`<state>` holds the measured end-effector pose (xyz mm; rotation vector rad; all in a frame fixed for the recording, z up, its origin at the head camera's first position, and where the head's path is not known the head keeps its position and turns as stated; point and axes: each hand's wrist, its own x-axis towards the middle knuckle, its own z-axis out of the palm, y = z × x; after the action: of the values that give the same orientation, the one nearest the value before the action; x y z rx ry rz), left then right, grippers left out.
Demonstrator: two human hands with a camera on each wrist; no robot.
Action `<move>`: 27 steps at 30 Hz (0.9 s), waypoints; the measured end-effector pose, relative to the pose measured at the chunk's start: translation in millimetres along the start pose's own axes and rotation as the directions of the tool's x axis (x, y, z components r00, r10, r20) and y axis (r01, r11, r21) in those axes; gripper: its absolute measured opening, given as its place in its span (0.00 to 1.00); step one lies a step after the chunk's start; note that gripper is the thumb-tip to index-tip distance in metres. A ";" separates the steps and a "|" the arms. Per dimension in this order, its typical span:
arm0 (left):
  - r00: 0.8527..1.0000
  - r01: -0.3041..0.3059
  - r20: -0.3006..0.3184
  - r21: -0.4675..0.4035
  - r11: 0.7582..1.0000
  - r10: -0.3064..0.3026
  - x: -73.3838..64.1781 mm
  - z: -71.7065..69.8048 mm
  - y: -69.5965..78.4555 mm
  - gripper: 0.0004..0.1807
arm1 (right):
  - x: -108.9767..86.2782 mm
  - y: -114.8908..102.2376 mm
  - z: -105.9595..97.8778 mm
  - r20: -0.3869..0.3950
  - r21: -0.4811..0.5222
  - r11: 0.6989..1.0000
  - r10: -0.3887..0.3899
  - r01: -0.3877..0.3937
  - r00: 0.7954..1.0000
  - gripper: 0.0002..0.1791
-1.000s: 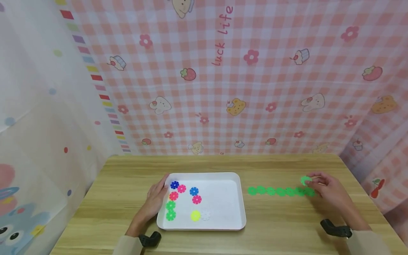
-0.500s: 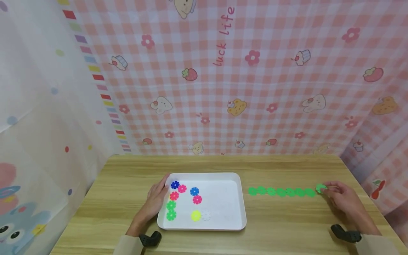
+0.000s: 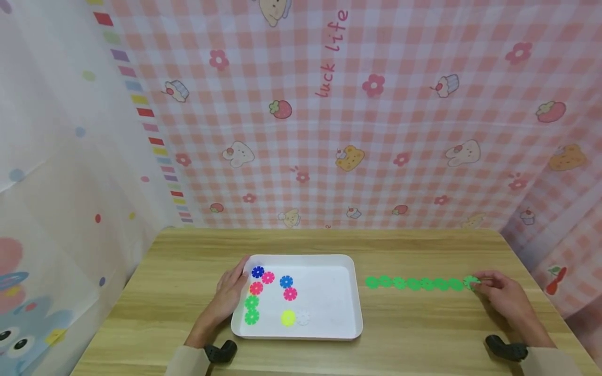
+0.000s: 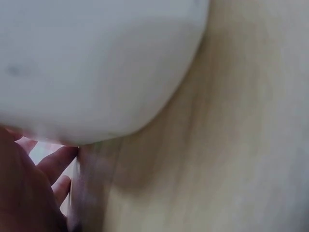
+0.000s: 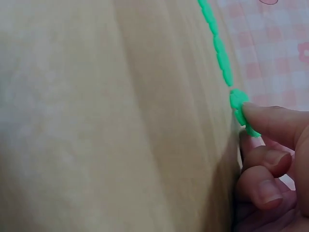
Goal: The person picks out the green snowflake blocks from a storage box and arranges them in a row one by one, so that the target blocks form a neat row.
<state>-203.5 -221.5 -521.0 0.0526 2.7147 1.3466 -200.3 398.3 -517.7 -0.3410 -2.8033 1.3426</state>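
My right hand (image 3: 508, 297) pinches a green notched plastic disc (image 3: 471, 282) between thumb and fingers, low over the table. This disc is at the right end of a row of several green discs (image 3: 414, 284) lying on the wood. In the right wrist view, the thumb presses the green disc (image 5: 239, 104), which stands slightly tilted beside the row's end; whether they touch is unclear. My left hand (image 3: 229, 292) rests against the left side of a white tray (image 3: 324, 297). The left wrist view shows its fingers (image 4: 58, 162) fairly straight near the tray's wall, partly hidden.
Inside the tray lie loose notched discs: dark blue (image 3: 257, 272), blue (image 3: 286, 282), several pink (image 3: 290, 294), green (image 3: 251, 316), yellow (image 3: 288, 317) and a clear one (image 3: 303, 317). Behind the wooden table (image 3: 404, 334) hangs a pink checked cloth (image 3: 301, 156).
My right hand has carried the green disc from above the row to the right, then down and slightly back left to its right end. The left hand and tray stay put.
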 end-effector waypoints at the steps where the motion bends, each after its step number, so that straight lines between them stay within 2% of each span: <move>1: 1.000 -0.001 0.002 -0.003 1.000 0.001 0.0 0.0 0.0 0.30 | 0.0 0.5 0.5 -0.011 -0.006 1.000 -0.002 0.002 1.000 0.26; 11: 1.000 0.002 0.004 -0.003 1.000 -0.002 0.1 0.2 1.0 0.30 | -0.6 4.1 5.0 -0.109 -0.061 0.994 -0.096 0.089 0.989 0.19; 17: 1.000 0.003 0.001 -0.004 1.000 -0.003 0.3 0.5 0.9 0.30 | -0.1 3.9 4.9 -0.115 -0.063 0.996 -0.068 0.061 0.991 0.20; 27: 1.000 0.020 -0.005 -0.019 1.000 -0.020 0.7 0.7 1.1 0.30 | -0.4 2.5 1.7 -0.071 -0.009 0.999 -0.036 0.035 0.997 0.27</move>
<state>-204.2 -220.3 -520.6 0.0209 2.6990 1.3680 -199.7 398.4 -520.7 -0.3308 -2.7440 1.2858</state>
